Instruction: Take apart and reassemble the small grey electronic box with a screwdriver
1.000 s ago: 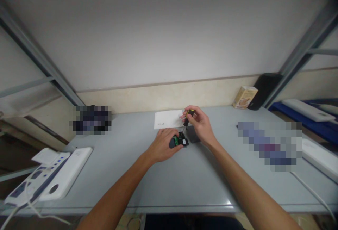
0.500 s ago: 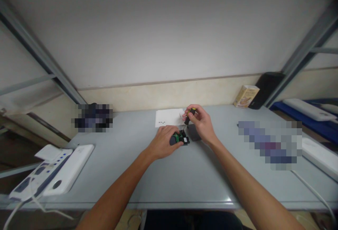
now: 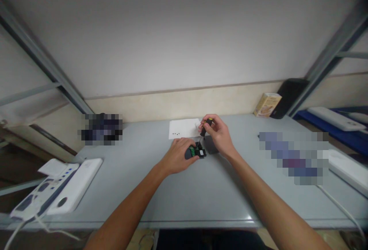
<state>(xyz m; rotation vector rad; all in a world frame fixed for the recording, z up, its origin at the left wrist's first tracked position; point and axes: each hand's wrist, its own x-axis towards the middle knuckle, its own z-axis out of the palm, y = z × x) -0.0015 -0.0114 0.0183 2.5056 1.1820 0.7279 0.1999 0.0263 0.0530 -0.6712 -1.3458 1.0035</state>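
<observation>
My left hand [image 3: 178,156] is closed round the left side of a small black electronic device [image 3: 201,153], whose green circuit board [image 3: 193,151] lies exposed. It rests on the desk. In my right hand [image 3: 219,131] is a screwdriver [image 3: 206,126] with a black and yellow handle, gripped between thumb and fingers. Its thin shaft slants down to the device; whether the tip sits in a screw is too small to tell. A dark flat piece [image 3: 211,145] lies on the desk just right of the device, partly behind my right wrist. Several tiny dark screws lie on white paper [image 3: 186,127] behind.
White power strips [image 3: 76,188] with cables lie on the desk's left side. A yellow box [image 3: 267,105] and a black speaker-like object [image 3: 289,97] stand at the back right. Blurred-out items sit at both sides. The wall borders the grey desk [image 3: 201,196] behind.
The screwdriver handle has turned slightly in my right fingers. My left hand and the device stay in place.
</observation>
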